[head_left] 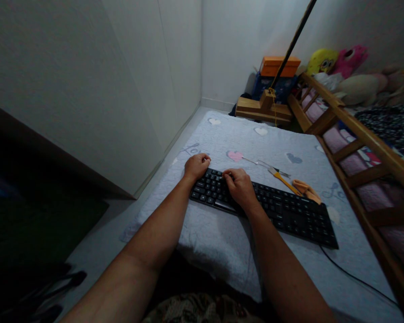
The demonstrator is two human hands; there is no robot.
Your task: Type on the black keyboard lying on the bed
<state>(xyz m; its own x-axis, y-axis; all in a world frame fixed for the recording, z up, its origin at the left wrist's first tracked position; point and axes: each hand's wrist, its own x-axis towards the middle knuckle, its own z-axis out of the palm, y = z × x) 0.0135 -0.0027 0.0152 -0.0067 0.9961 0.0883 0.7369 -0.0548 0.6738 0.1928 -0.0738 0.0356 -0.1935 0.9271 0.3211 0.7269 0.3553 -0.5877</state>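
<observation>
A black keyboard (283,211) lies slantwise on a pale blue cloth with heart prints. My left hand (197,166) is curled closed around its far left corner. Over the keys on the left part, my right hand (239,185) has thumb and fingers pinched together; whatever sits between the fingertips is too small or hidden to name. Behind the keyboard rest a brush with a yellow handle (284,181) and a thin metal tool (249,160). Beside the brush is a crumpled orange-brown cloth (308,190), touching the keyboard's far edge.
A black cable (357,277) runs from the keyboard to the lower right. White cabinet panels (148,80) stand at left. A wooden rail (366,130) borders the right side, with plush toys (323,60) beyond. An orange box (279,66) and a wooden pole base (262,107) are at the back.
</observation>
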